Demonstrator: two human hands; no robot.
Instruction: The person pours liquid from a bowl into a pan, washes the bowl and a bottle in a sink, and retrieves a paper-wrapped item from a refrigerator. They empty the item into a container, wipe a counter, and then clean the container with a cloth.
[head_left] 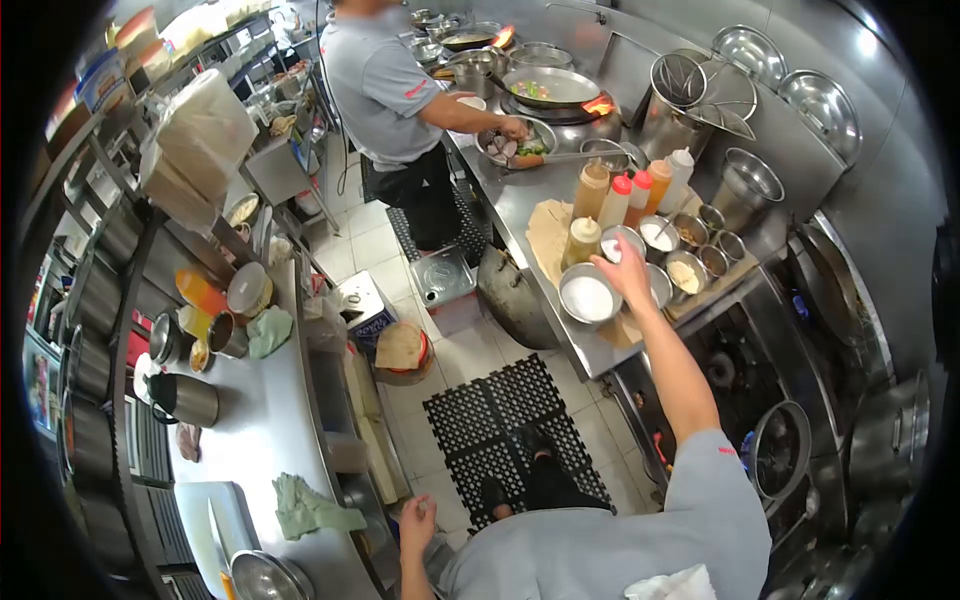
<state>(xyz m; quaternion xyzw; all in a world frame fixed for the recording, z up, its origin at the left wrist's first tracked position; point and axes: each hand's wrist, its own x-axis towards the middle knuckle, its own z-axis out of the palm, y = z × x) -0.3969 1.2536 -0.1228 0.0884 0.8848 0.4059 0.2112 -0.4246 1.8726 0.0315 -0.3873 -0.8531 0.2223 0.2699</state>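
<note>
My right hand [626, 268] reaches over the steel counter, at a small metal container of white powder [618, 243]; its fingertips are bent down and what they hold, if anything, is too small to tell. Just left of it stands a larger metal bowl of white powder [588, 296]. To its right are several small metal containers, one with a pale yellow ingredient [684, 277]. Squeeze bottles [612, 200] stand upright behind it. Low beside my body, my left hand [418, 520] hangs with its fingers curled, near the left counter's edge; whether anything is in it cannot be made out.
A co-worker [385, 100] reaches into a bowl of food [515, 140] beside a wok [550, 88] with flames near it. Black stoves [735, 365] are at right. The left counter [270, 400] holds a green cloth [308, 508], a knife [217, 532] and a steel pitcher [190, 400].
</note>
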